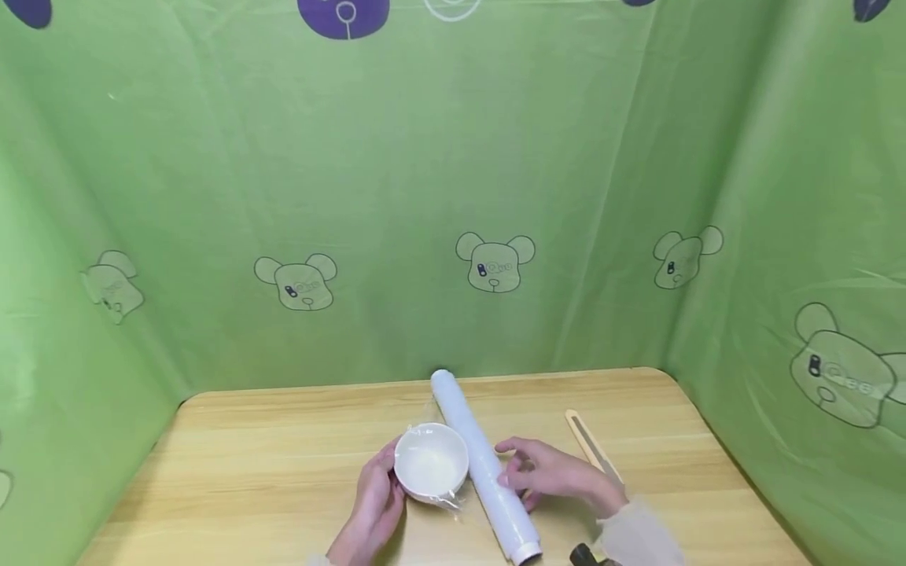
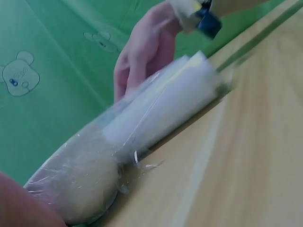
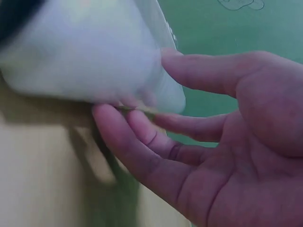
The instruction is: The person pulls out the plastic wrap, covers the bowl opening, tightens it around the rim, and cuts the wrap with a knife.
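A white bowl (image 1: 432,461) is held at its left side by my left hand (image 1: 373,503). Clear plastic film clings around the bowl, with loose wrinkled ends (image 1: 449,501) at its lower right edge. Right beside it lies a long white roll of cling film (image 1: 481,464), slanting from the back of the table toward the front. My right hand (image 1: 550,470) is at the roll's right side, fingers loosely bent. In the right wrist view its thumb (image 3: 199,71) and fingertips reach the blurred roll (image 3: 90,52); whether they press on it is unclear.
A utility knife (image 1: 591,442) with a pale orange handle lies right of the roll, partly behind the right forearm. A black piece (image 1: 583,554) shows by the right sleeve. Green printed curtains (image 1: 396,196) enclose the wooden table (image 1: 269,456) at back and sides.
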`<state>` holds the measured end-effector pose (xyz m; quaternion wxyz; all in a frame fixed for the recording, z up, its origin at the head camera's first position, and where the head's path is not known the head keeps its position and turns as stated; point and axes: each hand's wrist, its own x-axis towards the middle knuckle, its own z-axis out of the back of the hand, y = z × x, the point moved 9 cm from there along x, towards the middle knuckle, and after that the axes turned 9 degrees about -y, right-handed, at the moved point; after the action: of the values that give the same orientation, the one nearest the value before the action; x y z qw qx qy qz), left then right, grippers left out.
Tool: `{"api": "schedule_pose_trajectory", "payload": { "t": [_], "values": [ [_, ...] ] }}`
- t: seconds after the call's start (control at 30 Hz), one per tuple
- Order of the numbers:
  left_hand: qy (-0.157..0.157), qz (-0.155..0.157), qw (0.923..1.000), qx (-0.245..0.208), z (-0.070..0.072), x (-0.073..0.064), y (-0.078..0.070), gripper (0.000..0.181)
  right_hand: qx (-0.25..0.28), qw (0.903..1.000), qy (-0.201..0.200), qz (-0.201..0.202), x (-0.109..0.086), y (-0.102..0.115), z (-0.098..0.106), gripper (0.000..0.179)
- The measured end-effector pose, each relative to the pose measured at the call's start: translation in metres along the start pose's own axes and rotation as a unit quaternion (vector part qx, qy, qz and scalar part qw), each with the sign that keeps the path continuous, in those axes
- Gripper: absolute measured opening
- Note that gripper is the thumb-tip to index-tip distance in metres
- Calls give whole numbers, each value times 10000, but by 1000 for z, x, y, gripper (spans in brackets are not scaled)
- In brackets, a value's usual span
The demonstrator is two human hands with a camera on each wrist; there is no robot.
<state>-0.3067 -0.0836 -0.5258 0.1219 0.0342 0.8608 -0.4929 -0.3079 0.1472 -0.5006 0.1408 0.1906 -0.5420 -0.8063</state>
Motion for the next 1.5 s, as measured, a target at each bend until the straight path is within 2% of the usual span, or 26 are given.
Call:
{"api": "schedule_pose_trajectory", "payload": {
  "t": [0.13, 0.3, 0.63, 0.77, 0.83, 0.93, 1.03, 1.13, 1.23, 1.33, 1.5],
  "values": [
    [45, -132, 9999, 67, 1, 11, -6, 49, 163, 9998, 150, 22, -2, 4, -13, 71],
    [214, -230, 9994, 148, 1, 21, -12, 49, 380, 9991, 159, -34, -1, 6, -23, 77],
    [386, -198, 9989, 194, 3, 32, -15, 49, 443, 9990, 38, -8, 1, 6, -29, 77],
    [633, -89, 9974, 335, 10, 34, -15, 49, 614, 9981, -102, 13, 6, 5, -27, 77],
    [875, -28, 9948, 519, 14, 34, -17, 49, 651, 9974, -310, 56, 9, 5, -24, 78],
    [1366, 9, 9875, 785, 20, 35, -21, 51, 664, 9954, -687, 70, 16, 6, -18, 81],
    [1922, 66, 9771, 909, 20, 34, -20, 56, 570, 9933, -1010, 14, 21, 5, -12, 79],
    [2479, 204, 9628, 1052, 13, 31, -10, 74, 521, 9892, -1333, -310, 20, -4, -4, 75],
    [2895, 77, 9470, 1391, 3, 26, -2, 89, 547, 9837, -1578, -669, 16, -13, 2, 71],
    [2952, -319, 9380, 1788, -1, 23, -2, 99, 639, 9830, -1554, -746, 18, -15, 0, 72],
    [2846, -886, 9279, 2238, -1, 21, -8, 109, 692, 9872, -1277, -651, 29, -11, -10, 73]
  ]
}}
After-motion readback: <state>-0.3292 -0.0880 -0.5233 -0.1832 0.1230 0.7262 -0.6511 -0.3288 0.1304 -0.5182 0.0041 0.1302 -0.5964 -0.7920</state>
